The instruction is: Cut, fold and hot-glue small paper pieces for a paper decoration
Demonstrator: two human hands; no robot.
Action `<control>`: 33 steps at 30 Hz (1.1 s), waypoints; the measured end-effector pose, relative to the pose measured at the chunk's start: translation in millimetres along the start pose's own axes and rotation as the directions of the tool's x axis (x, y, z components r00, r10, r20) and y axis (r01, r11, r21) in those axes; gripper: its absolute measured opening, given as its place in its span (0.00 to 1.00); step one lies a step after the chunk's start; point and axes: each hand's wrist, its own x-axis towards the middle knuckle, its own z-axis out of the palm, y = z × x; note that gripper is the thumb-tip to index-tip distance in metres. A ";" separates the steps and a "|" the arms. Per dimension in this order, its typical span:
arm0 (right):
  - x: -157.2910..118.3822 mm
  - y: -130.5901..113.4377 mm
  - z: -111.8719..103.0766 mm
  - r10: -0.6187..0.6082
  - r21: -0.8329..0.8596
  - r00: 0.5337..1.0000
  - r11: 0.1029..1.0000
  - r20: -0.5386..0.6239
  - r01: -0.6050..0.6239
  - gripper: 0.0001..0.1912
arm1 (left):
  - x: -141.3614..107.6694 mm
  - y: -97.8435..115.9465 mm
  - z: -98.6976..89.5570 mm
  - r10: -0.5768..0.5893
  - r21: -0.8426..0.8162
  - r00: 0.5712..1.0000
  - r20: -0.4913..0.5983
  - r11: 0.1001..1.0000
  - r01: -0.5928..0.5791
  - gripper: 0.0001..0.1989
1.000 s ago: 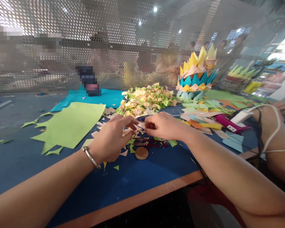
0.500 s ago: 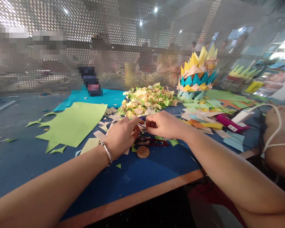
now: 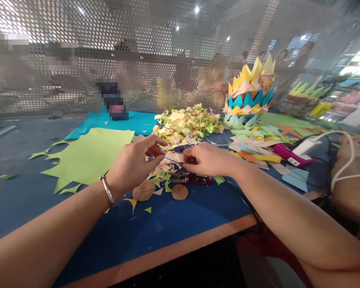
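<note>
A thin blue strand [image 3: 173,160], thread or wire, stretches between my two hands above the paper scraps. My left hand [image 3: 139,162], with a bangle at the wrist, pinches its left end between thumb and fingers. Curled fingers of my right hand [image 3: 206,160] grip the other end; the fingertips are partly hidden. Just behind the right fingers lies a dark blue object [image 3: 180,148], too small to identify. Below the hands are thread snips with red handles [image 3: 196,180] and two round wooden discs, one left [image 3: 144,191] and one right [image 3: 180,192].
A heap of folded paper pieces [image 3: 187,125] sits behind my hands. Green paper [image 3: 90,156] and blue paper [image 3: 82,126] lie left. To the right stand a tiered paper model [image 3: 249,100] and a magenta power strip [image 3: 294,157]. Another person's arm [image 3: 352,180] rests at far right.
My left hand has moved left and slightly up, away from my right hand, and the blue strand now shows between them. The left wooden disc has come into view. My right hand has barely moved.
</note>
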 end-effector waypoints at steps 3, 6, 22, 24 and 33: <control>-0.1 -0.2 -0.6 -0.005 0.001 1.000 1.000 0.014 0.005 0.05 | 5.0 -8.0 -3.0 -0.032 0.011 0.997 0.073 0.999 0.032 0.12; 0.0 0.6 -1.1 0.005 -0.002 1.000 1.000 0.025 -0.005 0.05 | 8.3 -13.6 -4.4 -0.054 0.048 0.991 0.125 0.998 0.049 0.11; -1.9 -0.4 -3.4 -0.024 -0.018 0.997 1.000 0.080 0.026 0.07 | 7.2 -18.8 -15.4 -0.175 0.237 0.953 0.247 0.965 0.116 0.19; -2.2 -0.7 -4.0 -0.018 -0.019 0.996 1.000 0.087 0.020 0.08 | 7.0 -19.7 -17.8 -0.172 0.239 0.953 0.251 0.965 0.111 0.19; -1.6 -0.4 -3.2 -0.040 -0.040 0.996 0.998 0.077 0.043 0.10 | 11.2 -14.9 -16.9 -0.161 0.286 0.948 0.273 0.955 0.079 0.16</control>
